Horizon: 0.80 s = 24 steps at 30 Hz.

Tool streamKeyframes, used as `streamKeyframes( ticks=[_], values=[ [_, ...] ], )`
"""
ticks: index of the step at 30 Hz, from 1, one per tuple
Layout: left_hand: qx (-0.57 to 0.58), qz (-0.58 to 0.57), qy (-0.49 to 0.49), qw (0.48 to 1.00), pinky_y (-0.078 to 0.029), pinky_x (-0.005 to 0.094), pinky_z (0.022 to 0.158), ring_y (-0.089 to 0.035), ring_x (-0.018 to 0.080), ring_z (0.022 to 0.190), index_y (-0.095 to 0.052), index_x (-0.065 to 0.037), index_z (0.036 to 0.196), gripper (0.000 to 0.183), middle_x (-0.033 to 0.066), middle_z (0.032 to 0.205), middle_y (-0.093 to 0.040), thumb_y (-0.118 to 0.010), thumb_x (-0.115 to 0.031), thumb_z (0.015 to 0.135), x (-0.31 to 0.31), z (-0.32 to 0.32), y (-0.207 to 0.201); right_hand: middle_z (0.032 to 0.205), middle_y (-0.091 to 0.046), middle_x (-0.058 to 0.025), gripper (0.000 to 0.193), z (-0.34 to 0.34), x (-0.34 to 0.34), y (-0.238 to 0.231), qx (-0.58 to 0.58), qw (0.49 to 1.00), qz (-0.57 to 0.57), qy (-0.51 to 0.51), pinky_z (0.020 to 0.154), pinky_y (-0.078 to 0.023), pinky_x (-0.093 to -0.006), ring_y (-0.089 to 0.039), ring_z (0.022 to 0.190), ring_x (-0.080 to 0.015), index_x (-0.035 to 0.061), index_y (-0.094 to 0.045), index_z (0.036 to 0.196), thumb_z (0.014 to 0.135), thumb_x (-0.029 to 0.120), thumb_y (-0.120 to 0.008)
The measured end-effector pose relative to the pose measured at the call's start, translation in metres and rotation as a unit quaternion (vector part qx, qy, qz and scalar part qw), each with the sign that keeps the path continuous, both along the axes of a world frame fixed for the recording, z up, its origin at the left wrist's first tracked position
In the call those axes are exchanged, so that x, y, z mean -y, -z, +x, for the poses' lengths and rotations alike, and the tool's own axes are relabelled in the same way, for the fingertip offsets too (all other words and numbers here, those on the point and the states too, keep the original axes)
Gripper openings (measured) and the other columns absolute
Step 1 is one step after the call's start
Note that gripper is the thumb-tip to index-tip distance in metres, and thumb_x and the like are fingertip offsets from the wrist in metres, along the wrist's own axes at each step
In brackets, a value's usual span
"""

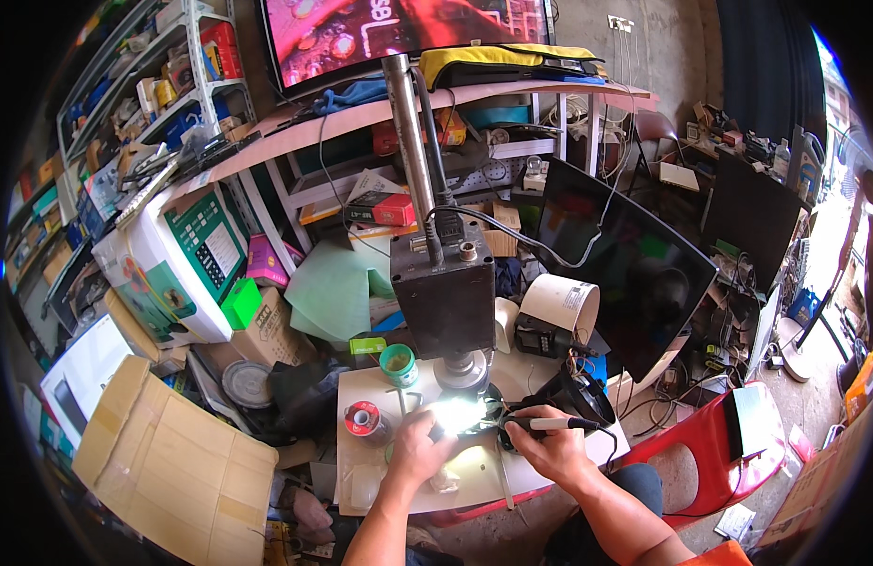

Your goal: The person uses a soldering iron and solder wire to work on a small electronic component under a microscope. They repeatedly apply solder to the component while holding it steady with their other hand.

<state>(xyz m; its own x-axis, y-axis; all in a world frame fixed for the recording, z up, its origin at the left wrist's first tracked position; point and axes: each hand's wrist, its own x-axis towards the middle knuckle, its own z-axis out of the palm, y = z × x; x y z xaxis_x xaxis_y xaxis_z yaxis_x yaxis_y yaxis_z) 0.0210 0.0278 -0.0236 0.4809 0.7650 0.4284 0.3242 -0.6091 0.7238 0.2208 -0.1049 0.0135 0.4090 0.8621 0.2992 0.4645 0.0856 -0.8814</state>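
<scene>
My right hand (551, 445) grips a soldering iron (554, 424) with a white-and-black handle. Its cord trails off the right end, and its tip end points left toward a bright glare (458, 413). My left hand (420, 451) is closed at the left edge of that glare, which washes out whatever its fingers hold. Directly above both hands hangs a black box-shaped microscope camera (443, 297) with a round lens (462, 371), on a metal pole (410, 141). Left of my left hand are a red-topped spool (363, 419) and a green jar (399, 364).
A white work board (354, 486) lies under my hands. A black fan-like housing (585, 396) and a leaning dark screen (625, 264) stand right, beside a red chair (705, 476). Cardboard (177, 462) leans left. A lit monitor (399, 38) stands on the pink-edged shelf (295, 132) behind.
</scene>
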Motion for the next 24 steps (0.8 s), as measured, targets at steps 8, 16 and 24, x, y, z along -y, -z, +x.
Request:
streamKeyframes(
  ticks=[8,16,24],
  values=[
    [0.058,0.029,0.011,0.998,-0.05,0.0415,0.066,-0.062,0.0342,0.072,-0.061,-0.001,0.085,0.015,0.0158,0.08,-0.062,-0.071,-0.009,0.078,-0.0041,0.0023,0.0094,0.083,-0.073,-0.0115,0.034,-0.0004,0.0007,-0.0016,0.007,1.0,-0.004,0.001,0.062,-0.054,-0.0313,-0.067,0.068,-0.0168,0.0,-0.073,0.106,0.089,0.029,-0.08],
    [0.02,-0.009,-0.001,1.0,-0.055,0.0365,0.075,-0.068,0.0277,0.086,-0.062,0.001,0.083,0.01,0.0149,0.098,-0.069,-0.07,-0.005,0.079,-0.0025,-0.0004,0.0064,0.083,-0.073,-0.012,0.034,-0.0008,0.001,-0.0038,0.019,1.0,0.004,0.003,0.063,-0.055,-0.0313,-0.068,0.068,-0.0173,0.0002,-0.073,0.106,0.089,0.029,-0.081],
    [0.059,0.031,0.001,0.998,-0.049,0.0404,0.064,-0.06,0.0319,0.068,-0.057,-0.001,0.079,0.016,0.0146,0.076,-0.059,-0.071,-0.008,0.077,-0.0028,0.0031,0.0079,0.082,-0.073,-0.0105,0.031,-0.0014,0.0008,-0.0028,0.006,1.0,0.008,0.0,0.062,-0.054,-0.0304,-0.067,0.067,-0.0156,0.0,-0.073,0.104,0.089,0.026,-0.081]
  ],
)
